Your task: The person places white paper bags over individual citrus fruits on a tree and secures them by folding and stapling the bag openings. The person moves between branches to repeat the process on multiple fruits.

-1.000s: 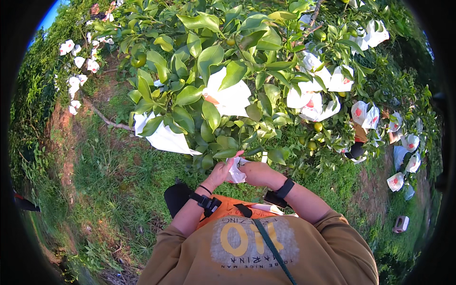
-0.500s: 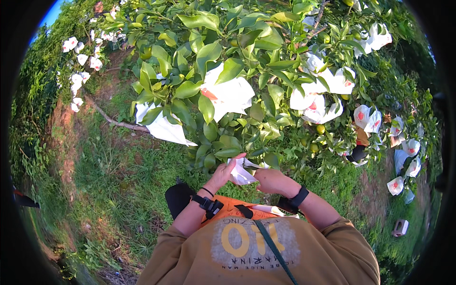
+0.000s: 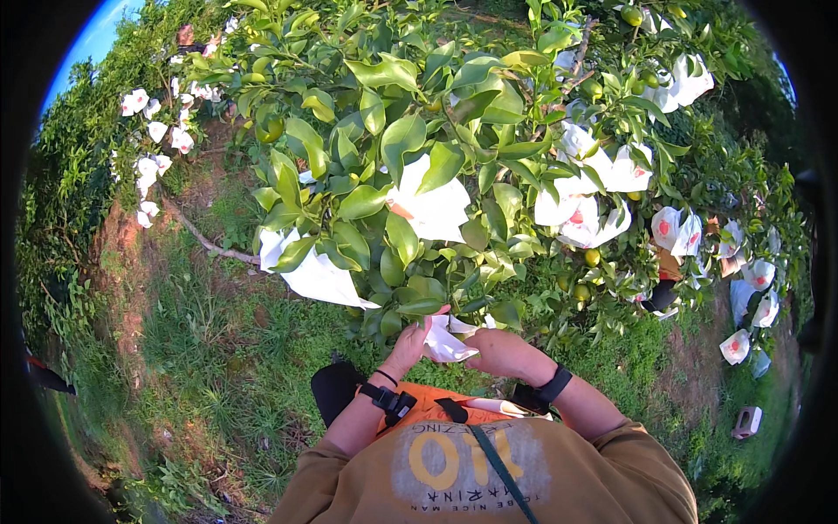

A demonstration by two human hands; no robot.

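Left hand (image 3: pixel 408 349), right hand (image 3: pixel 504 353) close together — forearms (image 3: pixel 587 410) angled inward.

To the left of your bare left hand (image 3: pixel 406 351) you have open room over the green grass (image 3: pixel 209 349), but glossy green leaves (image 3: pixel 421 306) and a white pointed paper-like bag (image 3: pixel 321 278) hang in the way ahead.

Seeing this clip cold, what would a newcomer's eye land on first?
Probably the bright white wrapper among green leaves at upper centre, with more white wrappers to its right. Next, lower down, the left hand holds a smaller wrapper, with the right hand close beside it.
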